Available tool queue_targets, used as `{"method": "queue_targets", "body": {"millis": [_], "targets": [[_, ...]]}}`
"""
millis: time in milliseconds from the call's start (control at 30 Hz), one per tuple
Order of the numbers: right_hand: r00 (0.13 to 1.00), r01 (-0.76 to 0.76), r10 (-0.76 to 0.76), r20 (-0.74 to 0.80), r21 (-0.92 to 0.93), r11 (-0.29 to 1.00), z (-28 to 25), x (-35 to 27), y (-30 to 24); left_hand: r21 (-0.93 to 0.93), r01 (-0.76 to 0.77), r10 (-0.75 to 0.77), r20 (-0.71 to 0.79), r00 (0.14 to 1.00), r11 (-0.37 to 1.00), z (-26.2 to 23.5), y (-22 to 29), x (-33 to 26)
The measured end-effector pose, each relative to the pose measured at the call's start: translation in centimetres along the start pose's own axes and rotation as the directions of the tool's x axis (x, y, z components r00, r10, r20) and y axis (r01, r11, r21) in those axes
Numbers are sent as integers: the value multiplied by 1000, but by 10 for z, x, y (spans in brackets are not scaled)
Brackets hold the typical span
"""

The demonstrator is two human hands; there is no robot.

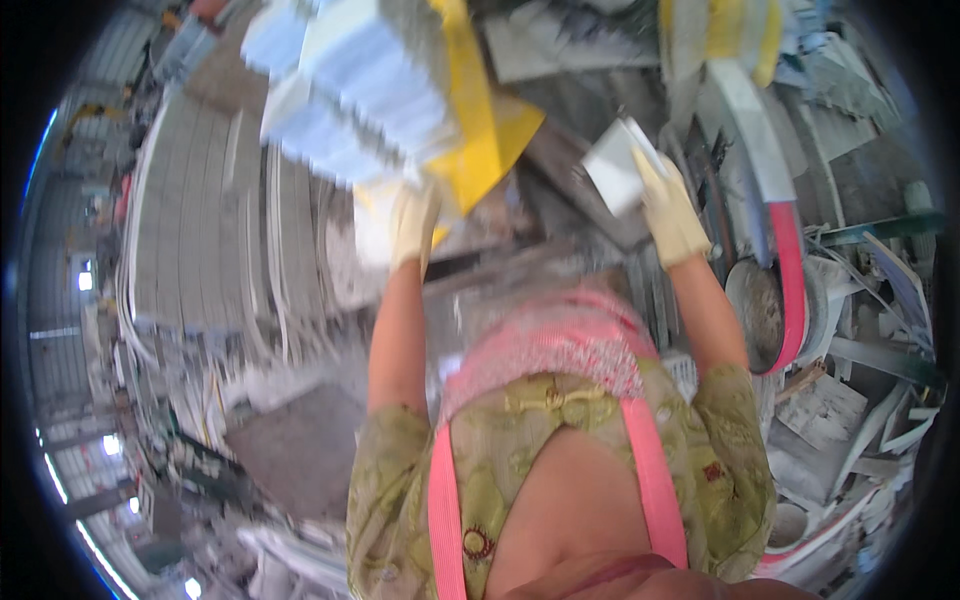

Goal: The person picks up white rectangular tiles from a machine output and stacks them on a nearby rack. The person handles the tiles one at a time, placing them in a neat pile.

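My right hand (675, 212), in a pale yellow glove, grips a thin white square tile (614, 172) by its right side, with the thumb along its face. The tile is tilted and held off to the right of the stacks. My left hand (412, 222), in a matching glove, is up against the near end of the stacked white tiles (365, 85). Its fingers are smeared by motion and partly lost against the stack. Beside that hand lies a white piece (374, 222), too blurred to name. Yellow sheeting (492, 150) runs along the stack's right side.
Long grey slabs (185, 220) stand packed at the left. At the right, a grey and pink curved bar (790, 270) passes a round dusty pan (755, 310). More yellow-wrapped material (735, 30) is at the top right. Scrap boards and strips (840, 420) lie at the lower right.
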State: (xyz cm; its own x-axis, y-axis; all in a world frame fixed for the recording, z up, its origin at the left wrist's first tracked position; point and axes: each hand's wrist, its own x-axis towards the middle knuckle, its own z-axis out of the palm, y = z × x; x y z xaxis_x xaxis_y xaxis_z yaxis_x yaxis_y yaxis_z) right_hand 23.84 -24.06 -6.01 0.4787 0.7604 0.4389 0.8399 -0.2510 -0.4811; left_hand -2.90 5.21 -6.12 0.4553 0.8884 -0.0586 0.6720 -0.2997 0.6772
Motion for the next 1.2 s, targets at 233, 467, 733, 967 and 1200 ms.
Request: {"method": "queue_targets", "body": {"millis": [233, 467, 733, 967, 1200], "targets": [[910, -373, 346, 229, 817, 440, 141, 48, -143, -26, 143, -140, 82, 987, 989, -13, 18, -10], [954, -299, 233, 188, 658, 692, 212, 62, -176, -230, 84, -5, 328, 945, 970, -22, 17, 3], [927, 4, -233, 296, 610, 792, 160, 52, -169, -456, 82, -48, 86, 995, 886, 3, 21, -9], [985, 5, 16, -172, 119, 993, 4, 11, 52, -393, -2, -6, -21, 1000, 920, 14, 9, -10], [971, -112, 211, 116, -558, 822, -170, -85, 219, -371, 19, -56, -88, 995, 928, 13, 21, -24]]}}
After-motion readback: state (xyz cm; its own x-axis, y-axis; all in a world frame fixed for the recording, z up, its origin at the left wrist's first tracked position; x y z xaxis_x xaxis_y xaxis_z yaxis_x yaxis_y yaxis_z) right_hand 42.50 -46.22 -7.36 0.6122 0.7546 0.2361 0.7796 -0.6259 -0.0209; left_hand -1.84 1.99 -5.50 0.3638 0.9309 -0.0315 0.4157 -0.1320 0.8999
